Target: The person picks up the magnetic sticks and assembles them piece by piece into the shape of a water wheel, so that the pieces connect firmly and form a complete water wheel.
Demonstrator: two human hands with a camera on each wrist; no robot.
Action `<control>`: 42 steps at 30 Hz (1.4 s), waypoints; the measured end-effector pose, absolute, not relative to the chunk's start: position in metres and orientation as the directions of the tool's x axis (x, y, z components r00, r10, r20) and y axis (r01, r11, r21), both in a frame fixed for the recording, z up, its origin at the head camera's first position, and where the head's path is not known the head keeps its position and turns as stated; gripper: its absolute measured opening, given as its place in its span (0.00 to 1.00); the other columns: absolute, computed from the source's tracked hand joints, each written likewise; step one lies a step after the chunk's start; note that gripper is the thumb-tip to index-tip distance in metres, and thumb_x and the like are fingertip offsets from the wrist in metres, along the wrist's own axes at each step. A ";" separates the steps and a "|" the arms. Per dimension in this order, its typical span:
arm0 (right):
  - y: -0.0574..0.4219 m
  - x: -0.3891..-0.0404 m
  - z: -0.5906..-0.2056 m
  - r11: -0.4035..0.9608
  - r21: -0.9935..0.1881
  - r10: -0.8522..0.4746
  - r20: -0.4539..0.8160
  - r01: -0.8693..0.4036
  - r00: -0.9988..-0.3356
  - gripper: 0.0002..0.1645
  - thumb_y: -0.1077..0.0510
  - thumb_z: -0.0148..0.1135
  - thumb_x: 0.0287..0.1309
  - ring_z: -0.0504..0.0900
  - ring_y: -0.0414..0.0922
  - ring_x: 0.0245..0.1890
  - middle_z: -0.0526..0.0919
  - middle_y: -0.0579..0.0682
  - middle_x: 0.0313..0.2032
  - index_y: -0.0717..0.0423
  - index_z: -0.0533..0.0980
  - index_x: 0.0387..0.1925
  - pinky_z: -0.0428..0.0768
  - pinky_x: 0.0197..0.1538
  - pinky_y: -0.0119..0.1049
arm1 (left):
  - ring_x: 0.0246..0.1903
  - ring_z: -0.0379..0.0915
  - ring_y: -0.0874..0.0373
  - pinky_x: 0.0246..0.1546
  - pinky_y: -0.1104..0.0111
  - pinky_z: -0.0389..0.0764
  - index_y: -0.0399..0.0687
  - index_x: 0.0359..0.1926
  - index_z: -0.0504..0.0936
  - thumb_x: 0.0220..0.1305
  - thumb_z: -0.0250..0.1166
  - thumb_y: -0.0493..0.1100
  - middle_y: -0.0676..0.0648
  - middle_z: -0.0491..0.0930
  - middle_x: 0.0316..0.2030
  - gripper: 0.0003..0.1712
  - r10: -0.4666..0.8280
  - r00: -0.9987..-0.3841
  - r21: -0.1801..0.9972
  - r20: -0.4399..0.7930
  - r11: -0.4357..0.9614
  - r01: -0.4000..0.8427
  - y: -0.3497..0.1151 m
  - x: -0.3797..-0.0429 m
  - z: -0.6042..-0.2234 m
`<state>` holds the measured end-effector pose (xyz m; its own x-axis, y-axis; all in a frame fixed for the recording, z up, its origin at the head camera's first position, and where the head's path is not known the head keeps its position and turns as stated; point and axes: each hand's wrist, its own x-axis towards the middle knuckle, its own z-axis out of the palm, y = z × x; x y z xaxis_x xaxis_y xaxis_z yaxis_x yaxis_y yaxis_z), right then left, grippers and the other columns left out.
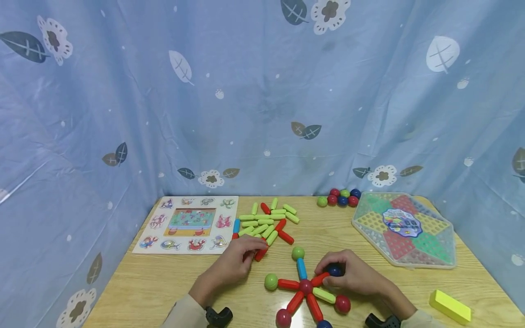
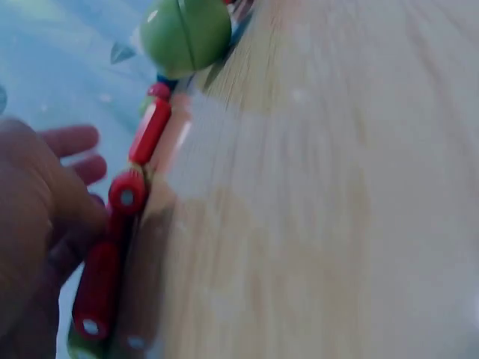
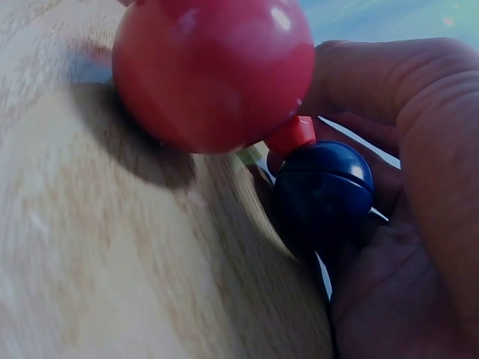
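Observation:
My left hand (image 1: 235, 259) reaches to the near edge of a pile of magnetic rods, its index fingertip right at a red rod (image 1: 261, 253) and its thumb apart from it. In the left wrist view, more red rods (image 2: 151, 131) lie beside the fingers. My right hand (image 1: 348, 273) pinches a red rod (image 1: 320, 279) between thumb and fingers, with a dark blue ball (image 3: 323, 187) at its outer end beside the palm. That rod meets a central red ball (image 1: 306, 286), from which red, blue and green rods spread like a star, tipped with coloured balls.
Green rods (image 1: 262, 217) make up most of the pile. A picture puzzle board (image 1: 141, 234) lies at left and a Chinese checkers box (image 1: 443, 248) at right. Several loose balls (image 1: 342, 201) sit by the curtain. A yellow block (image 1: 450, 307) rests front right.

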<state>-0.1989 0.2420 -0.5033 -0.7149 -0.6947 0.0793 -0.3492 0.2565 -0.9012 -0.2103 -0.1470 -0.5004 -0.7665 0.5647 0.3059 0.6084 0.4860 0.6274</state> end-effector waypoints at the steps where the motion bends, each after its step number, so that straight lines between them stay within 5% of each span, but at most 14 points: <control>1: 0.242 -0.199 -0.503 0.259 -0.900 -0.694 0.079 -0.351 -0.716 0.13 0.61 0.74 0.68 0.87 0.46 0.50 0.93 0.49 0.49 0.51 0.89 0.52 0.79 0.59 0.30 | 0.62 0.81 0.54 0.66 0.57 0.84 0.47 0.60 0.90 0.75 0.60 0.25 0.51 0.88 0.61 0.23 0.585 -0.752 0.580 0.305 0.512 0.633 -0.145 -0.212 -0.501; 11: 0.244 -0.201 -0.509 0.292 -0.889 -0.694 0.057 -0.354 -0.717 0.13 0.59 0.74 0.68 0.86 0.43 0.49 0.92 0.45 0.48 0.48 0.89 0.53 0.80 0.58 0.30 | 0.61 0.73 0.53 0.66 0.58 0.81 0.55 0.53 0.92 0.79 0.67 0.38 0.50 0.83 0.65 0.11 0.651 -0.728 0.372 0.217 0.634 0.678 -0.135 -0.213 -0.494; 15: 0.244 -0.202 -0.509 0.295 -0.887 -0.697 0.053 -0.354 -0.715 0.13 0.59 0.74 0.68 0.86 0.43 0.49 0.92 0.45 0.49 0.48 0.89 0.53 0.81 0.59 0.30 | 0.60 0.74 0.57 0.64 0.60 0.82 0.55 0.53 0.89 0.78 0.69 0.42 0.52 0.84 0.60 0.08 0.590 -0.768 0.436 0.250 0.639 0.633 -0.134 -0.210 -0.496; 19: 0.243 -0.202 -0.508 0.310 -0.883 -0.697 0.041 -0.353 -0.716 0.13 0.57 0.73 0.70 0.86 0.42 0.49 0.92 0.44 0.49 0.48 0.89 0.54 0.80 0.59 0.30 | 0.52 0.78 0.61 0.56 0.64 0.84 0.53 0.57 0.86 0.77 0.70 0.41 0.55 0.85 0.52 0.11 0.432 -0.853 0.645 0.293 0.569 0.510 -0.128 -0.203 -0.495; 25: 0.236 -0.198 -0.500 0.355 -0.845 -0.686 0.056 -0.401 -0.726 0.11 0.54 0.72 0.72 0.87 0.38 0.49 0.92 0.40 0.48 0.43 0.89 0.53 0.81 0.57 0.30 | 0.47 0.81 0.60 0.50 0.73 0.84 0.44 0.60 0.87 0.79 0.67 0.42 0.48 0.87 0.48 0.14 0.281 -0.952 0.927 0.123 0.310 0.211 -0.107 -0.188 -0.490; 32: 0.214 -0.189 -0.484 0.495 -0.731 -0.639 0.059 -0.469 -0.767 0.07 0.45 0.69 0.76 0.83 0.30 0.41 0.89 0.31 0.40 0.37 0.90 0.46 0.82 0.47 0.31 | 0.38 0.81 0.60 0.40 0.73 0.81 0.42 0.51 0.88 0.73 0.72 0.43 0.49 0.86 0.40 0.11 0.290 -0.956 0.945 -0.052 0.324 0.047 -0.096 -0.176 -0.489; 42: 0.180 -0.181 -0.471 0.675 -0.604 -0.529 0.003 -0.423 -0.849 0.16 0.38 0.71 0.72 0.74 0.29 0.28 0.81 0.27 0.24 0.36 0.87 0.28 0.74 0.36 0.31 | 0.32 0.78 0.65 0.34 0.73 0.78 0.46 0.47 0.92 0.73 0.73 0.47 0.57 0.85 0.32 0.10 0.347 -0.935 0.853 -0.066 0.506 0.128 -0.092 -0.173 -0.486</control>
<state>-0.1808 0.1799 -0.4714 -0.8488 -0.5287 0.0030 -0.4229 0.6754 -0.6042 -0.1729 -0.0923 -0.4860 -0.9354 0.3474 -0.0658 0.1278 0.5057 0.8532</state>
